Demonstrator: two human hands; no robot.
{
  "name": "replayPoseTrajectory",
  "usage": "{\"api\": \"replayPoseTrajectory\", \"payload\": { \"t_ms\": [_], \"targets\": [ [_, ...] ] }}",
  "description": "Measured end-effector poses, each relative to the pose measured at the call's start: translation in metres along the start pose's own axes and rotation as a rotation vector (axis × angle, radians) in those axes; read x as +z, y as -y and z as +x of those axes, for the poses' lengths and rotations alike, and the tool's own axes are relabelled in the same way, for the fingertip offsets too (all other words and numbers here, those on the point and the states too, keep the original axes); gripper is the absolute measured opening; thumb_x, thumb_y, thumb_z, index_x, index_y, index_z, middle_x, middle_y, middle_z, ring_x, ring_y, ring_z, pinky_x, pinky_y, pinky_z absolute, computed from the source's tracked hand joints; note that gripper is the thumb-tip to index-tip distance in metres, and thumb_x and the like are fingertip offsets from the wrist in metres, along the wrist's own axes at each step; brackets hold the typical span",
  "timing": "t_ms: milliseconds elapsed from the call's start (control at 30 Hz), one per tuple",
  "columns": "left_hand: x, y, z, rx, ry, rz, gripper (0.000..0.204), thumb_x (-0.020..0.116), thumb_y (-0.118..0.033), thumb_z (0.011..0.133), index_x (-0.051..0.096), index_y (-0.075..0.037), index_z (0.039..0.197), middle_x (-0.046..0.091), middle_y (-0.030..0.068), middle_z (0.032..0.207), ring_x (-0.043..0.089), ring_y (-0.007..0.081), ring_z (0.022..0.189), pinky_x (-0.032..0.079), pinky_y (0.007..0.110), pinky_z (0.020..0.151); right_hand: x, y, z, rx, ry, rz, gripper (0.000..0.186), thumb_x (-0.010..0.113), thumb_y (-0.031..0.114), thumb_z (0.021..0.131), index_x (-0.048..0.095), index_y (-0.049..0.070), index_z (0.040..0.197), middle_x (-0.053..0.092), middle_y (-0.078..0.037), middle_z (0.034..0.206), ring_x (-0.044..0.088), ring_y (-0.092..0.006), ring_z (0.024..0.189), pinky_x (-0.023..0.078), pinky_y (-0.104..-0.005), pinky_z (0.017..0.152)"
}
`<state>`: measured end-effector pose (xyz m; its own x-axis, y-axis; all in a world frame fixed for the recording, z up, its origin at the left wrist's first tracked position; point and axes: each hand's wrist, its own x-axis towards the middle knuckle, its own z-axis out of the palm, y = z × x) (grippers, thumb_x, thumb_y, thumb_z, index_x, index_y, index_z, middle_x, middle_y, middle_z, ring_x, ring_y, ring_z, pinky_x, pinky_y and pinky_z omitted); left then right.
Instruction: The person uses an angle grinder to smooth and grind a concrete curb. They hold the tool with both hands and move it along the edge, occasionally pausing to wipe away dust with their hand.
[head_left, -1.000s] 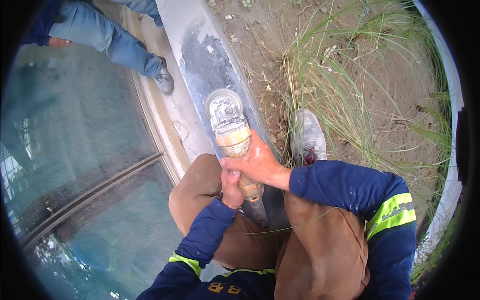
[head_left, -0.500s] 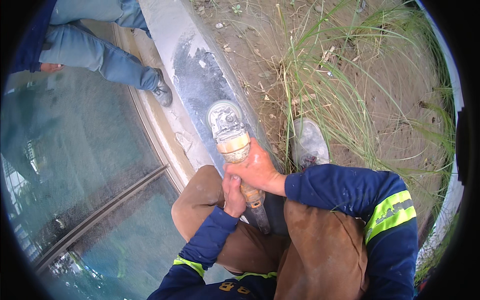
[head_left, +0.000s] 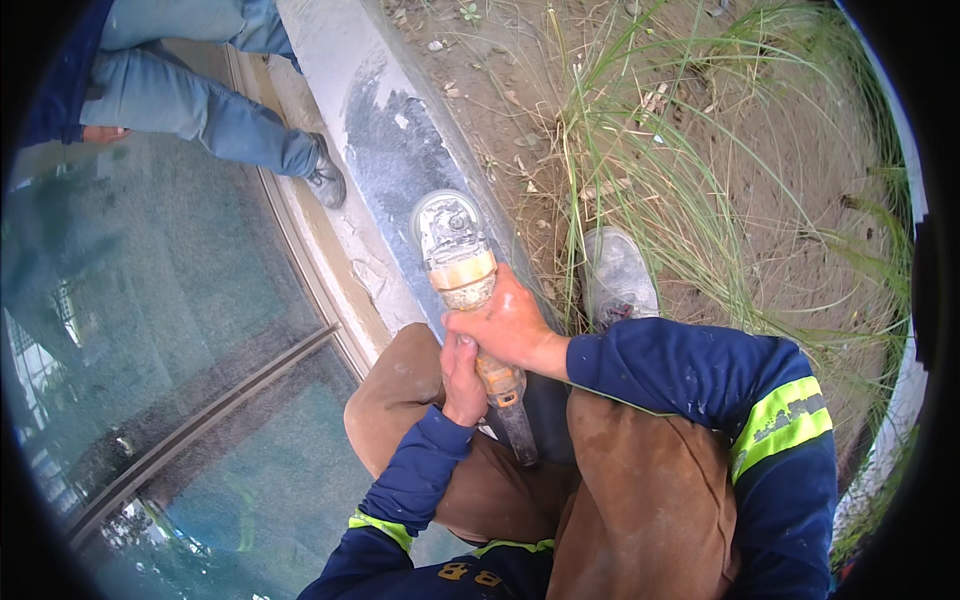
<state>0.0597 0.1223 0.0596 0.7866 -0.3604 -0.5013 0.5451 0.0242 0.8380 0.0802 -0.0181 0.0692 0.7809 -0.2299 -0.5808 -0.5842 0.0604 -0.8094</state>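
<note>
Between my knees I grip a yellow, dust-caked angle grinder [head_left: 466,270] with both hands. My right hand [head_left: 508,318] wraps round its body just behind the head. Lower down, my left hand [head_left: 463,382] closes on the grinder's rear body from the left side. The round disc [head_left: 428,207] at the far end lies against the top of a narrow stone ledge [head_left: 393,150]. Around the disc the ledge looks dark grey, with pale, dusty patches farther off. Whether the disc is spinning cannot be made out.
Left of the ledge are large dusty glass panels [head_left: 150,270] with a metal frame [head_left: 215,420]. Another person's leg in jeans [head_left: 200,105] and grey shoe [head_left: 325,178] are at the upper left. Right lie bare soil [head_left: 720,230] and long grass [head_left: 640,170]; my shoe [head_left: 618,275] stands there.
The grinder and both my hands have shifted slightly away from me and a little left along the ledge. My grip on it is the same.
</note>
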Motion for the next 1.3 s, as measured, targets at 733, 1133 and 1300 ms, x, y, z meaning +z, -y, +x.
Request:
{"api": "replayPoseTrajectory", "payload": {
  "t_ms": [733, 1133, 1300],
  "targets": [
    [-0.003, -0.005, 0.008, -0.058, -0.024, -0.117, 0.051, 0.039, -0.034, 0.106, 0.04, 0.001, 0.143, 0.052, 0.0126, 0.138, 0.053, 0.022, 0.124, 0.042, 0.035, 0.105, 0.005, 0.013, 0.01, 0.013, -0.008, -0.029, 0.075, 0.078, 0.037, 0.068, 0.045, -0.015, 0.112, 0.065, -0.031, 0.098, 0.068, -0.0426, 0.094, 0.055, -0.0442, 0.083],
    [-0.009, -0.001, 0.014, -0.077, -0.026, -0.129, 0.05, 0.038, -0.035, 0.106, 0.041, -0.001, 0.141, 0.054, 0.0124, 0.135, 0.057, 0.0224, 0.121, 0.045, 0.037, 0.103, 0.006, 0.019, 0.014, 0.074, -0.005, -0.07, 0.08, 0.081, 0.038, 0.068, 0.046, -0.012, 0.119, 0.067, -0.029, 0.102, 0.069, -0.0398, 0.098, 0.055, -0.0419, 0.087],
    [-0.008, -0.006, 0.014, -0.09, -0.009, -0.205, 0.05, 0.04, -0.029, 0.106, 0.037, 0.002, 0.145, 0.049, 0.013, 0.139, 0.05, 0.0208, 0.126, 0.04, 0.034, 0.106, 0.007, 0.021, 0.017, 0.06, -0.007, -0.102, 0.079, 0.081, 0.038, 0.068, 0.047, -0.012, 0.118, 0.067, -0.029, 0.102, 0.068, -0.0395, 0.099, 0.054, -0.0419, 0.087]
  ]
}}
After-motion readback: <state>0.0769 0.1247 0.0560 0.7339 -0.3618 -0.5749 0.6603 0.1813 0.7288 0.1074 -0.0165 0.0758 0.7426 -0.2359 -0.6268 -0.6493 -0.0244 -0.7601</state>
